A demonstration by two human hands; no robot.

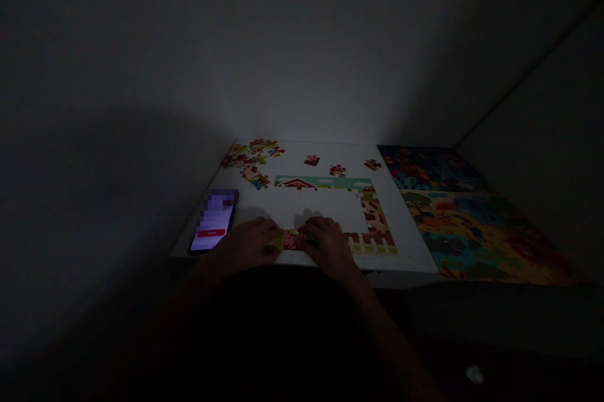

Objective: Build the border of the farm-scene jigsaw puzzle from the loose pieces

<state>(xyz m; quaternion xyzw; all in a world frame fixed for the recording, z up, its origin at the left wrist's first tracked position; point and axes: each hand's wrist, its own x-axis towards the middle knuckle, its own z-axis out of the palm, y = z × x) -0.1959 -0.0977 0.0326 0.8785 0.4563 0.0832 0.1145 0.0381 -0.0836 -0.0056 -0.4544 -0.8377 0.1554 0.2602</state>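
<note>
Dim home room: white table [406, 245] against plain wall [302, 56], jigsaw puzzle [325, 185] and puzzle box [472, 226], phone [213, 219] lying alongside

Two hands [243, 245], one smartphone [212, 221], three loose jigsaw pieces [337, 170], one jigsaw-piece heap [248, 160], one part-built puzzle frame [321, 184]

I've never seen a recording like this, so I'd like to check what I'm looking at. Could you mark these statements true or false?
1. The left hand and right hand are both at the near side of the jigsaw puzzle, at a strip of pink and green pieces. True.
2. The phone lies to the right of the puzzle. False: it lies to the left, its screen lit.
3. The puzzle's middle is filled in. False: the white tabletop shows there.
4. Loose pieces lie clustered towards the far left of the tabletop. True.
5. A colourful printed picture lies to the right of the white tabletop. True.
</note>
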